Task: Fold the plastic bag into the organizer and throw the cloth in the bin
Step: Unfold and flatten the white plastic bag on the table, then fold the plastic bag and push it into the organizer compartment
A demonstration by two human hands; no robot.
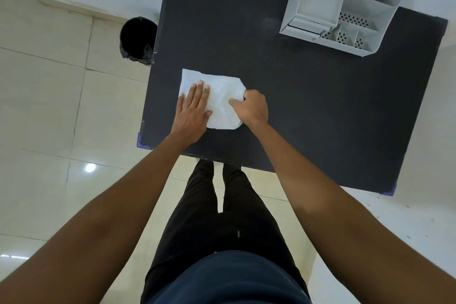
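Note:
A white plastic bag [223, 91] lies flattened on the dark table [308, 96], near its front left part. My left hand [193, 108] rests flat on the bag's left half, fingers spread. At the bag's right edge, my right hand [251, 107] is closed, pinching the plastic. The grey organizer [365, 5] with several compartments stands at the table's far right corner. A black bin [138, 41] sits on the floor beside the table's left edge. No cloth shows in this view.
Pale floor tiles [49, 106] spread to the left of the table and under me. My legs in black trousers [222, 205] stand at the table's front edge. A white wall runs behind the table and bin.

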